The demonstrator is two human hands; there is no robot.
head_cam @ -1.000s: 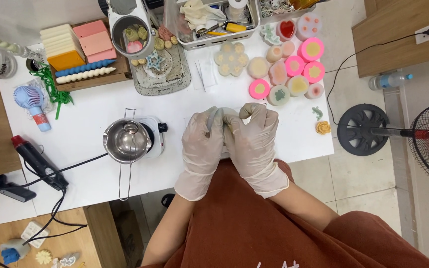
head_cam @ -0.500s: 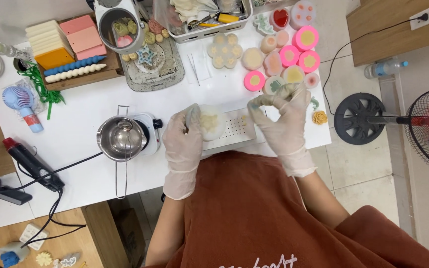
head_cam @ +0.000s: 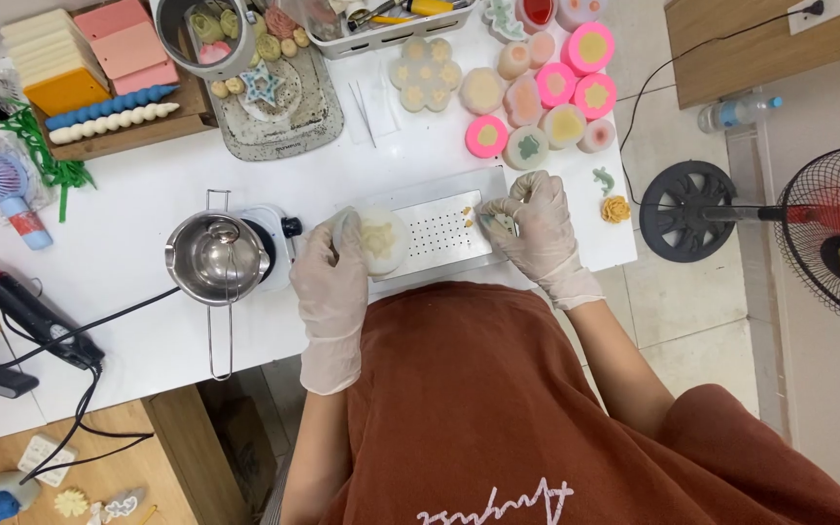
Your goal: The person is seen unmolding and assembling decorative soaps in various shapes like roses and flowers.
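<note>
White latex-like gloves cover both hands of the person in the rust-brown apron, who stands at the white counter [head_cam: 128, 253]. The left hand [head_cam: 328, 282] grips a round, pale cream wax disc with a flower relief [head_cam: 377, 240], its fingers [head_cam: 347, 226] wrapped around the disc's left rim and clamped on it, so that the disc sits tilted over the near-left end of the perforated metal plate [head_cam: 439, 233]. The right hand [head_cam: 537, 228] rests at the plate's right end, fingers [head_cam: 500, 212] curled together close to a few small yellowish crumbs [head_cam: 466, 209] lying on the metal; whether they pinch anything cannot be told from this view. The step in hand looks like trimming or cleaning the disc over the plate, with the right hand dealing with loose bits; the next move would seem to call for steady support of the disc at its rim and a light touch on its soft, easily marked face. Just left of the plate stands a small stainless-steel melting pot with a wire handle [head_cam: 218, 258] on a white electric heater, well within reach of the left hand. Behind the plate, farther from the person, lie pink round silicone moulds filled with pale wax [head_cam: 556, 86], well apart from both hands.
</note>
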